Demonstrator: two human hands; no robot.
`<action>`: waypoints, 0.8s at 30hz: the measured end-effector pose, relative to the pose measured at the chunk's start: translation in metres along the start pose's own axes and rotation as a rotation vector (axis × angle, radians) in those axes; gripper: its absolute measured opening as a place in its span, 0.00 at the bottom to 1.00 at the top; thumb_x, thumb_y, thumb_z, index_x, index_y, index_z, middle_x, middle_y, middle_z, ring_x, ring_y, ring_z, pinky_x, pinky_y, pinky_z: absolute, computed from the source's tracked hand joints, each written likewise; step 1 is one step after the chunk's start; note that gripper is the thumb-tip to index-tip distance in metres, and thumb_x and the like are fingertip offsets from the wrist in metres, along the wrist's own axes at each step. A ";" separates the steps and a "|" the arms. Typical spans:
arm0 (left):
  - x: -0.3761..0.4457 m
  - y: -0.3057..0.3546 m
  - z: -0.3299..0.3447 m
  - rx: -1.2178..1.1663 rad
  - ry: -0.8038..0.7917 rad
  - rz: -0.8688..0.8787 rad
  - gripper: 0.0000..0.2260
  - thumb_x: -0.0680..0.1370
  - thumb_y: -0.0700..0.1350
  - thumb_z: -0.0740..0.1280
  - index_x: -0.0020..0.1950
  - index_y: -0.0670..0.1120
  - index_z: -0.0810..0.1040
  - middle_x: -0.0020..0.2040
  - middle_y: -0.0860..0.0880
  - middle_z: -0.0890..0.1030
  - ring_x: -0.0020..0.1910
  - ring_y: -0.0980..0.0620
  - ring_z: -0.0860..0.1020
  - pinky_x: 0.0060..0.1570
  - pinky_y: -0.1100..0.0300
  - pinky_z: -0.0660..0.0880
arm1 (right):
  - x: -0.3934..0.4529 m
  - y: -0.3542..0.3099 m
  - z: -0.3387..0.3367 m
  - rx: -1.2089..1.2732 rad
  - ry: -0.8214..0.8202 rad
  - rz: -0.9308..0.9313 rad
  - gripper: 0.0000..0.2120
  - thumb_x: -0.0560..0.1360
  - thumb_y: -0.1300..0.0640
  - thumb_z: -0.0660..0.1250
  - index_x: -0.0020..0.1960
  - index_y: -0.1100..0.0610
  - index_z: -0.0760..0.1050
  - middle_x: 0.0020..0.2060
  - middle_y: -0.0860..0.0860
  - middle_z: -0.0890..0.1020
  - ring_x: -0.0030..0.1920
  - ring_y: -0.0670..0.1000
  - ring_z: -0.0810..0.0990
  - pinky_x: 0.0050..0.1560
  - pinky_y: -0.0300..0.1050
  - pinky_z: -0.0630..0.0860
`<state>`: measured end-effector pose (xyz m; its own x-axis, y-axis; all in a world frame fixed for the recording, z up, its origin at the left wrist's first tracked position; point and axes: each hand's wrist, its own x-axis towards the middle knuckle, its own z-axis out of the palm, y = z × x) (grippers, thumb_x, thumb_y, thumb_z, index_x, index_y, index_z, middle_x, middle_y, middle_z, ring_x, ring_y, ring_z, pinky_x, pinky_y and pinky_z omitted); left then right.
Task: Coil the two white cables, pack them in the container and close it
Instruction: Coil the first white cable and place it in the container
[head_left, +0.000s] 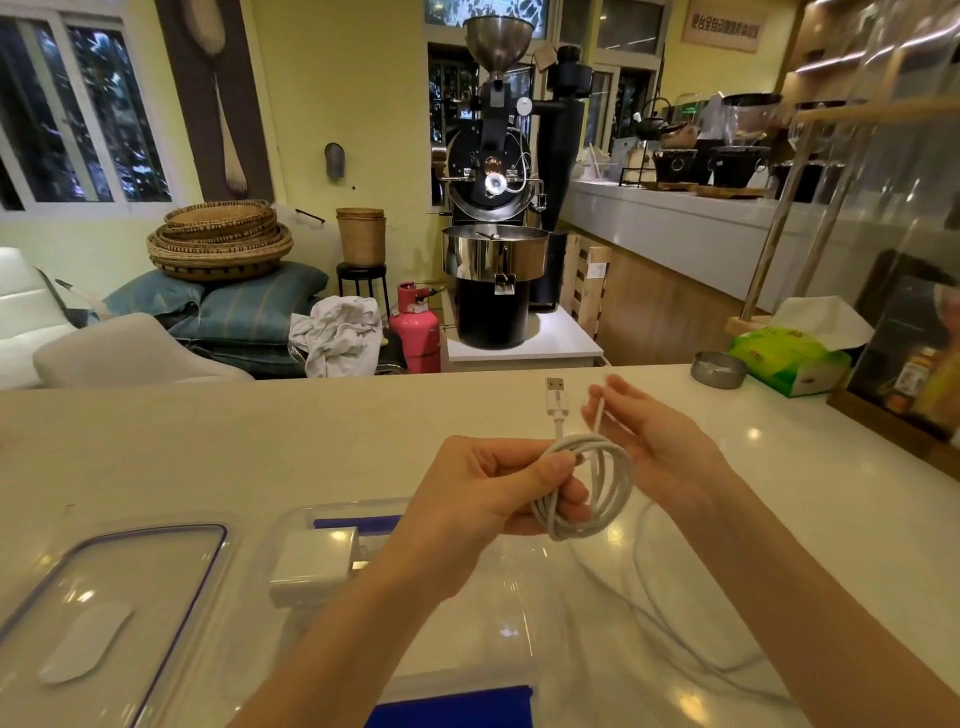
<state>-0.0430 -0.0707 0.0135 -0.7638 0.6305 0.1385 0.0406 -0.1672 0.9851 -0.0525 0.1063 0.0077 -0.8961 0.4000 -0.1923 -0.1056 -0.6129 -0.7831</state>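
White cable (592, 486) is wound into a coil above the bench (260, 441), and the left hand (483, 493) has its grip clamped on the coil's near side. Its USB plug (556, 397) sticks up past the loops. The right hand (654, 436) pinches the cable's free strand just beside the coil. A loose white length lies on the bench under the right arm. The clear container (322, 571) sits open below the left arm, its lid (104, 613) beside it.
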 end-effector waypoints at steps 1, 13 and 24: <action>0.001 0.000 -0.001 -0.006 0.024 -0.004 0.12 0.65 0.47 0.67 0.40 0.40 0.84 0.30 0.49 0.83 0.32 0.54 0.82 0.35 0.62 0.80 | 0.000 -0.005 -0.002 0.039 0.049 -0.056 0.08 0.74 0.68 0.62 0.51 0.61 0.73 0.39 0.57 0.79 0.36 0.51 0.81 0.30 0.40 0.81; 0.009 0.000 -0.025 -0.208 0.330 -0.065 0.07 0.74 0.40 0.66 0.41 0.41 0.82 0.32 0.47 0.84 0.33 0.52 0.83 0.39 0.59 0.81 | -0.038 -0.026 0.009 -0.662 -0.393 -0.637 0.08 0.69 0.67 0.66 0.44 0.58 0.81 0.33 0.50 0.85 0.30 0.48 0.81 0.35 0.38 0.80; 0.012 -0.005 -0.021 -0.177 0.444 -0.029 0.07 0.74 0.41 0.66 0.40 0.42 0.82 0.30 0.49 0.84 0.31 0.53 0.83 0.35 0.62 0.81 | -0.041 -0.009 0.011 -1.341 -0.330 -0.976 0.07 0.71 0.64 0.68 0.46 0.56 0.82 0.35 0.40 0.79 0.39 0.46 0.79 0.38 0.26 0.75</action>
<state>-0.0654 -0.0780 0.0078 -0.9659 0.2585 0.0157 -0.0662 -0.3053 0.9500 -0.0198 0.0878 0.0290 -0.7861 -0.0029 0.6181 -0.3758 0.7961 -0.4743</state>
